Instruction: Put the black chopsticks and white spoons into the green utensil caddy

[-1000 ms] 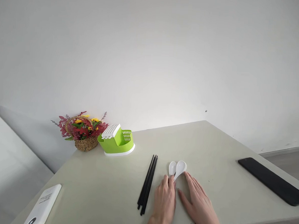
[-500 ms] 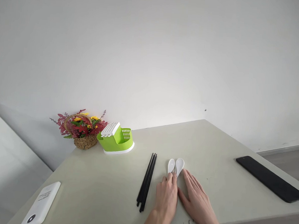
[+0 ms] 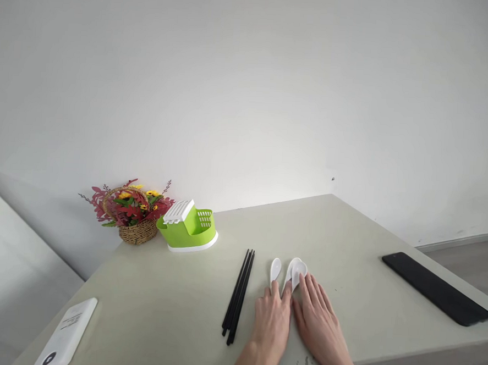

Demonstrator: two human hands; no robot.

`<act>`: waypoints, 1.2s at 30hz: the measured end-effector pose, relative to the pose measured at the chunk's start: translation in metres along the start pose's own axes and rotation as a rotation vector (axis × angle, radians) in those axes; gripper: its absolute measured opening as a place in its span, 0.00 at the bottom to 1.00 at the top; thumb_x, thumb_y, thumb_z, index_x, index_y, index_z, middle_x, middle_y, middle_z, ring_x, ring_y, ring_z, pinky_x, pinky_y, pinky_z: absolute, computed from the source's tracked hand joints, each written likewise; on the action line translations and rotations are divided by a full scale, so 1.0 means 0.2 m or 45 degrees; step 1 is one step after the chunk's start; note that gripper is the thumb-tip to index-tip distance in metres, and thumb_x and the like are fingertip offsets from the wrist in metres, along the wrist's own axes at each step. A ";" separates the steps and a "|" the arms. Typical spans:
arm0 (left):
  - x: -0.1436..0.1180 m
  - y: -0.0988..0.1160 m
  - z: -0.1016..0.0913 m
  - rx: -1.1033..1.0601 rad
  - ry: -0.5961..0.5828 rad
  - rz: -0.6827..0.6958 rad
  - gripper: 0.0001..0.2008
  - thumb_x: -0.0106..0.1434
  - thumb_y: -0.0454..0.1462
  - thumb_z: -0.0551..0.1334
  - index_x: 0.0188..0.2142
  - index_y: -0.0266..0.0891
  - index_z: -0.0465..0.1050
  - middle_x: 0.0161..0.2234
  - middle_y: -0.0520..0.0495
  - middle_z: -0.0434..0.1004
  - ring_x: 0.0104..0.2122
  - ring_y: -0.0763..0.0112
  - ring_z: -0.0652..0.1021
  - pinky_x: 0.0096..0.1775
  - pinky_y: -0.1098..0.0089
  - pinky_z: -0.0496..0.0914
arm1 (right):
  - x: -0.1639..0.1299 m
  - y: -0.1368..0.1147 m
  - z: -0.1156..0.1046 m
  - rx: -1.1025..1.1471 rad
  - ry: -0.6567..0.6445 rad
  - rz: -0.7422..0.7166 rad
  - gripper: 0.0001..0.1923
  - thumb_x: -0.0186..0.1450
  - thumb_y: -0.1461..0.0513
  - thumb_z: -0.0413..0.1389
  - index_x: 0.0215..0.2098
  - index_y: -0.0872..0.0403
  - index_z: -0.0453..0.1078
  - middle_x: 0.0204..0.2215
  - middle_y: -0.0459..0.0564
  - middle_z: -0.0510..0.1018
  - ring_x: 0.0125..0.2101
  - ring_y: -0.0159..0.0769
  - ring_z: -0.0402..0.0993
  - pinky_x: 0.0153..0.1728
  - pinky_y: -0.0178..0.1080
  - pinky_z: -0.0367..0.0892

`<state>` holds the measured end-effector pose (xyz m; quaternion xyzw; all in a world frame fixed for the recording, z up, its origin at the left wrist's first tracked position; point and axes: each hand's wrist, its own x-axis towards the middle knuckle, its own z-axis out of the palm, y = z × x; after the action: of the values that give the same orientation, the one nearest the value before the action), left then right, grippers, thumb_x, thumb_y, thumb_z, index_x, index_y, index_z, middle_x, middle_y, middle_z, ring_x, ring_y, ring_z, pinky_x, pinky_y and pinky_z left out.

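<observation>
Resting flat on the tabletop (image 3: 348, 233), the left hand (image 3: 271, 321) and the right hand (image 3: 320, 322) lie side by side near the front edge, fingers stretched long and close together, gripping nothing. Their tips touch the handles of the white spoons (image 3: 288, 271), which lie just beyond them, right of the black chopsticks (image 3: 238, 295). Half a second ago the two bowls sat tight against each other; now the left spoon has slid off to the left and a gap shows between the bowls, while the right bowl looks doubled, as though a further spoon lies on it, though that is hard to tell. The right hand's fingers have crept forward onto the right spoon's handle. The chopsticks lie where they were, bunched and pointing far. Far left stand the green holder (image 3: 188, 230) and, just beside it, the flower basket (image 3: 131, 213). A white device (image 3: 66, 332) lies near left, a black slab (image 3: 436, 288) well apart on the right
</observation>
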<state>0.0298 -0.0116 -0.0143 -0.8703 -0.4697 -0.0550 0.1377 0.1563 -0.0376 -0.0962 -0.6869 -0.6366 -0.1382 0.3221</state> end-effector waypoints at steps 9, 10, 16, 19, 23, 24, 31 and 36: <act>-0.02 -0.02 -0.01 -0.012 0.056 0.089 0.25 0.70 0.32 0.59 0.65 0.46 0.66 0.50 0.42 0.76 0.41 0.61 0.81 0.36 0.67 0.77 | -0.01 0.00 0.01 -0.080 0.008 -0.033 0.40 0.75 0.59 0.44 0.77 0.54 0.25 0.70 0.65 0.61 0.69 0.53 0.57 0.65 0.57 0.61; -0.02 -0.03 -0.01 -0.027 0.056 0.096 0.24 0.70 0.32 0.58 0.64 0.46 0.67 0.50 0.42 0.76 0.41 0.62 0.81 0.35 0.67 0.77 | -0.01 0.00 0.01 -0.073 0.010 -0.026 0.40 0.75 0.59 0.43 0.77 0.54 0.25 0.70 0.64 0.60 0.69 0.53 0.57 0.65 0.57 0.60; -0.03 -0.08 -0.06 -0.123 0.059 0.152 0.21 0.71 0.36 0.60 0.62 0.46 0.68 0.50 0.45 0.76 0.39 0.64 0.81 0.34 0.69 0.76 | -0.01 0.00 0.02 -0.017 0.028 -0.013 0.35 0.75 0.57 0.44 0.77 0.53 0.37 0.70 0.62 0.62 0.70 0.52 0.56 0.65 0.57 0.61; -0.04 -0.11 -0.10 -0.165 0.029 0.187 0.21 0.71 0.39 0.61 0.62 0.46 0.67 0.49 0.46 0.77 0.37 0.64 0.81 0.33 0.69 0.75 | -0.01 0.01 0.02 0.001 0.015 -0.010 0.33 0.75 0.56 0.45 0.76 0.51 0.44 0.70 0.61 0.62 0.70 0.52 0.56 0.65 0.57 0.62; -0.07 -0.16 -0.14 -0.239 -0.032 0.201 0.24 0.70 0.43 0.62 0.64 0.49 0.65 0.51 0.45 0.76 0.40 0.63 0.81 0.35 0.69 0.74 | -0.01 0.00 0.00 0.061 -0.001 0.036 0.32 0.75 0.55 0.45 0.75 0.47 0.44 0.71 0.60 0.60 0.70 0.52 0.56 0.64 0.57 0.62; -0.08 -0.18 -0.14 -0.276 -0.053 0.199 0.26 0.69 0.45 0.63 0.65 0.50 0.64 0.52 0.45 0.75 0.42 0.62 0.81 0.37 0.69 0.75 | -0.01 0.00 -0.01 0.081 -0.003 0.059 0.33 0.75 0.54 0.45 0.76 0.47 0.43 0.72 0.61 0.58 0.70 0.53 0.56 0.64 0.58 0.62; -0.07 -0.47 -0.23 -0.500 0.154 0.235 0.31 0.65 0.57 0.62 0.63 0.49 0.68 0.52 0.43 0.75 0.42 0.63 0.80 0.43 0.66 0.75 | 0.00 -0.03 -0.08 0.258 -0.122 0.302 0.37 0.74 0.51 0.44 0.77 0.43 0.35 0.76 0.56 0.45 0.69 0.59 0.56 0.59 0.58 0.68; 0.13 -0.95 -0.37 -0.225 0.770 -0.118 0.17 0.73 0.45 0.55 0.54 0.40 0.73 0.50 0.39 0.76 0.51 0.56 0.75 0.55 0.56 0.69 | 0.02 -0.03 -0.10 0.353 -0.155 0.406 0.38 0.73 0.49 0.44 0.76 0.40 0.32 0.76 0.55 0.40 0.67 0.59 0.61 0.52 0.55 0.74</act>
<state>-0.1114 0.0857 0.0987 -0.8007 -0.4400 -0.3581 0.1924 0.1563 -0.0479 -0.0777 -0.7351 -0.5510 0.0451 0.3925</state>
